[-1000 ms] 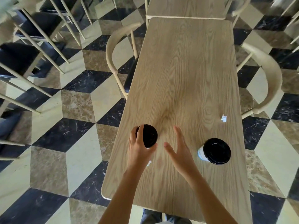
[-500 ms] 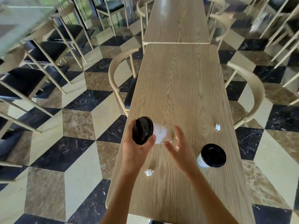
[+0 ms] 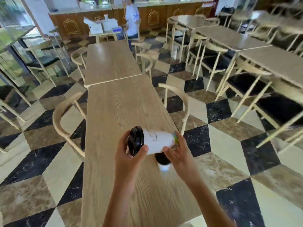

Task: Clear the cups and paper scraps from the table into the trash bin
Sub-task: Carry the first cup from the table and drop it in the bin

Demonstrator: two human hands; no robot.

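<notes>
Above the near end of the bench (image 3: 114, 112), the white cup (image 3: 157, 141) now lies on its side in the air between both hands, where a second ago it stood upright on the wood under the left hand alone. Half a second ago it was already tipped, but the right hand was only reaching toward it.

Taken left to right: the left hand (image 3: 129, 154) has its grip clamped around the black lid (image 3: 135, 140), thumb under the rim and fingers behind it. The cup body runs rightward from there, roughly level. The right hand (image 3: 177, 149) has its grip closed on the base end, fingertips wrapped over the bottom edge. So the cup is held at both ends, clear of the bench, with its middle bare.

A second cup (image 3: 163, 161), lid on, stands on the bench directly below, partly hidden by the right hand. The paper scraps seen earlier are out of sight now, and no trash bin shows in this view.

My reading: one cup is lifted and ready to carry off, while the other cup and the scraps remain to be cleared.
</notes>
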